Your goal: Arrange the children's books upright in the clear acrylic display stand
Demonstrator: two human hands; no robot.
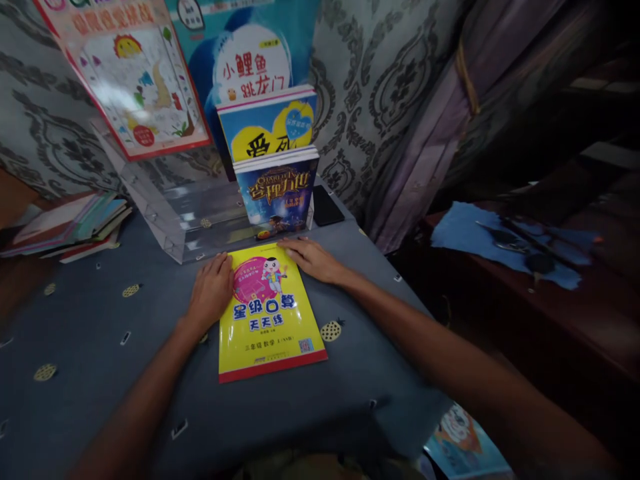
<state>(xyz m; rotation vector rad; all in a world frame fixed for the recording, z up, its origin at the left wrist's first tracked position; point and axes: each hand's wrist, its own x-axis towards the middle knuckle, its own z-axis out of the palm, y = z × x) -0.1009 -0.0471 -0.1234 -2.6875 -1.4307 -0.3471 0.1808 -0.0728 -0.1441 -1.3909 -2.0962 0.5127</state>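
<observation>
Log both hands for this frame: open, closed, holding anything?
Left hand: open, laid at the left edge of the yellow book.
Right hand: open, fingers at its upper right corner.

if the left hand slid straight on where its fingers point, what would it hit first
Most likely the front of the clear rack, just past the left hand, with the dark-blue book standing beyond; the exact gap is hard to judge.
</observation>
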